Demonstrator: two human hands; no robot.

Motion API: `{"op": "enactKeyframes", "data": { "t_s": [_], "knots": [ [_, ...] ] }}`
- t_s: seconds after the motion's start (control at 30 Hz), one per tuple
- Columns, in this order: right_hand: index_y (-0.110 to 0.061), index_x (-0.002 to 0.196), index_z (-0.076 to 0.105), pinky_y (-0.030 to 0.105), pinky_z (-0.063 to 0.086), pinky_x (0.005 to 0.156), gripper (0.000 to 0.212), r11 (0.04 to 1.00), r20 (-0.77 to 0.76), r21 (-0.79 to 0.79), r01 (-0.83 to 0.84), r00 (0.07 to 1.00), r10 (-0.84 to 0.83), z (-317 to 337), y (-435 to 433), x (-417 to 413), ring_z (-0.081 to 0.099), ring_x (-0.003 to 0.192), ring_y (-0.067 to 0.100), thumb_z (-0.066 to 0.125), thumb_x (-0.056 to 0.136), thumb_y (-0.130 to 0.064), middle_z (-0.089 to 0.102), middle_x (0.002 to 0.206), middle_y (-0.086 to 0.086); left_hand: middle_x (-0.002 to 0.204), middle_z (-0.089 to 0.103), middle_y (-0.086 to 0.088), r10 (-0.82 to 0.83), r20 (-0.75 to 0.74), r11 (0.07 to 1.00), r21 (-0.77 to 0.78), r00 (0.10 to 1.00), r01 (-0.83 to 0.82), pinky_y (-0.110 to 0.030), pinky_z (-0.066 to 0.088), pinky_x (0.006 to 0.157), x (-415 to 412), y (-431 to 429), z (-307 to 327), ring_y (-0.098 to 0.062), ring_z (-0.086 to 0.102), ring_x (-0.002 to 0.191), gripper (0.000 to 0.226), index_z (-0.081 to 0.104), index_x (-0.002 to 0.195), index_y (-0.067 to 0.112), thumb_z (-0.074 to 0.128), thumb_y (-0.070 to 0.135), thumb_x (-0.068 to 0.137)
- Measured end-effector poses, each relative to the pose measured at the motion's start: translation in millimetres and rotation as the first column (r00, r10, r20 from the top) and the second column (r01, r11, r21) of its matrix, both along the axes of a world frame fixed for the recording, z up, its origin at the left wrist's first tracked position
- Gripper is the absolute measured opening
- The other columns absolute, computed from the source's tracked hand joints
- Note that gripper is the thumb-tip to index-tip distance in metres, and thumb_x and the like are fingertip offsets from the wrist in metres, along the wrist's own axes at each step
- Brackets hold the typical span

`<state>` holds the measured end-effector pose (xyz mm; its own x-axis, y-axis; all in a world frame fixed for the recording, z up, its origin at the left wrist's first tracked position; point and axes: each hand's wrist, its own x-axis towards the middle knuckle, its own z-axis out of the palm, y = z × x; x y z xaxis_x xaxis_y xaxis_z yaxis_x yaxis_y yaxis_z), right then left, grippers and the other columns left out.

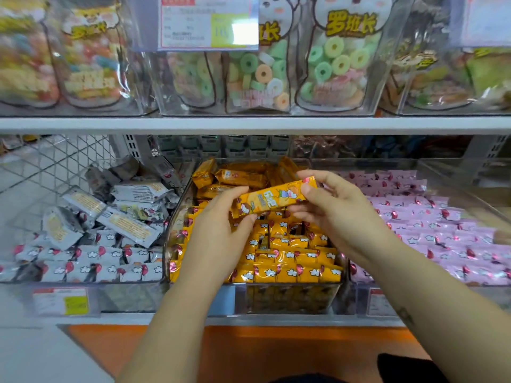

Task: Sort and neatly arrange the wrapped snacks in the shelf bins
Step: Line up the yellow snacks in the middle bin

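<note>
An orange wrapped snack bar (276,199) hangs tilted above the middle clear bin (290,295). My left hand (221,230) pinches its lower left end and my right hand (334,205) pinches its upper right end. Below, orange snacks (287,261) stand in neat rows at the bin's front, while several lie loose at its back (237,176). The left bin holds white and grey wrapped snacks (105,233), tidy in front and jumbled behind. Pink wrapped snacks (431,228) fill the right bin in rows.
The upper shelf (249,125) carries clear bins with bags of ring candies (331,64) and a price label (207,23). Price tags (63,301) hang on the bin fronts. An orange ledge (249,346) runs below the shelf. A wire grid (55,158) backs the left side.
</note>
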<state>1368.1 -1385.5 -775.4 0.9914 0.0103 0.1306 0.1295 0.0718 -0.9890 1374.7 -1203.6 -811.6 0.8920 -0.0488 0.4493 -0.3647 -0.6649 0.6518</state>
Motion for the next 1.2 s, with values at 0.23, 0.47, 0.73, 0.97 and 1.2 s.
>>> {"op": "enactKeyframes", "data": {
  "t_s": [0.23,0.47,0.73,0.97,1.2],
  "knots": [
    [-0.029,0.109,0.048,0.011,0.052,0.07,0.034,0.904,0.282,-0.34,0.26,0.945,-0.166,1,2,-1,0.065,0.081,-0.001,0.067,0.083,-0.018,0.066,0.093,-0.011,0.098,0.062,0.02,-0.026,-0.18,0.999,0.036,0.983,0.033,-0.027,0.051,0.08,9,6,-3,-0.001,0.057,0.095,0.042,0.052,0.128,0.031,0.06,0.015,0.089],
    [-0.029,0.099,0.052,0.023,0.053,0.078,0.025,0.864,0.285,-0.45,0.224,0.953,-0.098,-7,7,7,0.063,0.088,0.005,0.068,0.083,-0.019,0.065,0.093,-0.009,0.07,0.052,0.01,0.07,-0.277,0.887,0.457,0.958,0.068,-0.026,0.039,0.057,20,5,3,-0.013,0.051,0.07,0.008,0.065,0.087,0.029,0.06,0.034,0.09],
    [-0.04,0.097,0.051,0.032,0.056,0.07,0.025,0.764,0.265,-0.616,0.191,0.964,-0.028,-11,2,8,0.064,0.077,0.014,0.066,0.085,-0.024,0.065,0.089,0.003,0.074,0.056,0.007,0.033,-0.24,0.892,0.446,0.97,0.08,-0.025,0.039,0.055,23,9,2,-0.011,0.05,0.067,0.011,0.053,0.085,0.026,0.05,0.024,0.096],
    [-0.033,0.111,0.055,0.022,0.051,0.077,0.026,0.666,0.315,-0.721,0.193,0.947,0.066,-7,11,5,0.058,0.087,0.004,0.063,0.087,-0.025,0.061,0.101,-0.008,0.068,0.05,0.006,-0.008,-0.226,0.885,0.452,0.974,0.112,-0.032,0.041,0.057,24,8,0,-0.013,0.047,0.064,0.013,0.045,0.089,0.025,0.04,0.021,0.1],
    [-0.033,0.11,0.054,0.027,0.054,0.077,0.027,0.643,0.292,-0.745,0.178,0.954,0.075,-7,14,7,0.059,0.088,0.005,0.064,0.087,-0.026,0.061,0.104,-0.008,0.068,0.049,0.007,-0.009,-0.178,0.87,0.483,0.984,0.096,-0.029,0.034,0.053,27,10,7,-0.011,0.046,0.063,0.012,0.046,0.091,0.024,0.04,0.017,0.099]
  ]
}}
